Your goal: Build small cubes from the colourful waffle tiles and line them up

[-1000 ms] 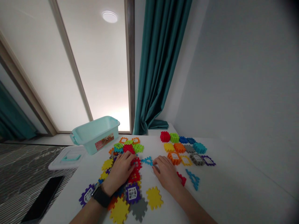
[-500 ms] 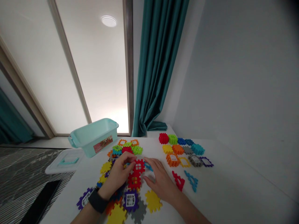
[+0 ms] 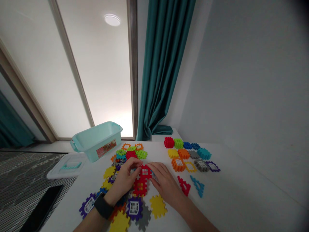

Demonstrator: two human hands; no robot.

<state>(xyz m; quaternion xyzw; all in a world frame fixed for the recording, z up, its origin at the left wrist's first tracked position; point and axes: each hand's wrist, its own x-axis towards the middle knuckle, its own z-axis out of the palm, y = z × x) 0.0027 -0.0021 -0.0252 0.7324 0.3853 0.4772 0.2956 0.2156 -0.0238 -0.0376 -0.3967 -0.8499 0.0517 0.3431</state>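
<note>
Between my hands is a red window piece (image 3: 145, 172), its left edge pinched by my left hand (image 3: 127, 175) and its right edge by the fingers of my right hand (image 3: 163, 180). Just below it lies a second red window piece (image 3: 140, 188); whether the two are joined cannot be made out. Around and beneath my left hand spreads a pile of pieces, with a purple window piece (image 3: 134, 208) and a grey piece (image 3: 145, 219) in front. A yellow piece (image 3: 158, 206) rests below my right hand.
Sorted stacks, including an orange one (image 3: 178, 164), stand at the right. Nearer lie a red triangular piece (image 3: 184, 186) and a blue one (image 3: 197, 186). A mint bin (image 3: 96, 141), a clear lid (image 3: 66, 167) and a black phone (image 3: 42, 207) are at the left.
My right hand has moved left and its fingers have closed on the red window piece, which has shifted slightly right. My left hand has barely moved.
</note>
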